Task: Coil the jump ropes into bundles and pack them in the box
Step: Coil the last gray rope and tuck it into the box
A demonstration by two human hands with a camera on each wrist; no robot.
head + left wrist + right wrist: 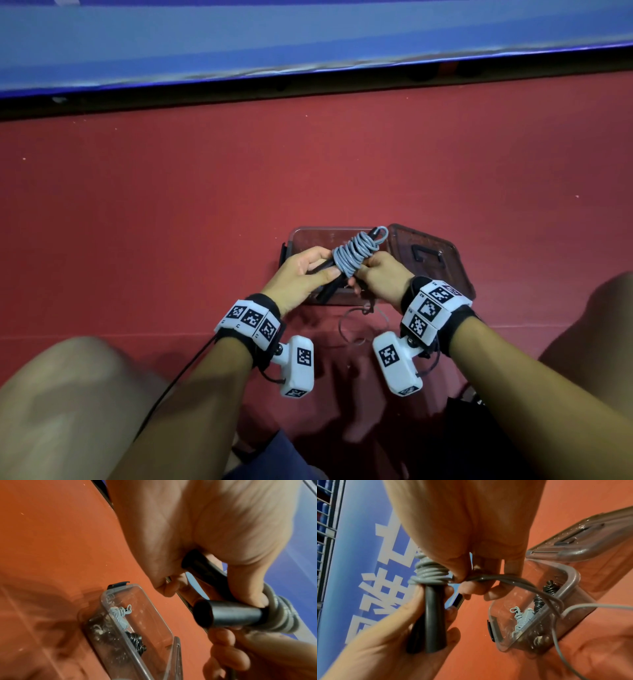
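Note:
A grey jump rope [356, 253] is wound in tight turns round its two black handles [431, 616]. My left hand [305, 270] grips the handles [228, 614] side by side, just above the clear plastic box [308, 236]. My right hand [376, 274] pinches the loose grey cord [513, 580] beside the coil [429, 573]; the rest of the cord [599, 606] trails down to the floor. Inside the box [571, 574] lie a light blue bundle [524, 616] and a black bundle [136, 641].
The box's clear lid [431, 260] lies tilted at the box's right side. Red floor [171, 205] surrounds everything. A blue banner wall [274, 41] runs across the far side. My knees [68, 394] flank the hands.

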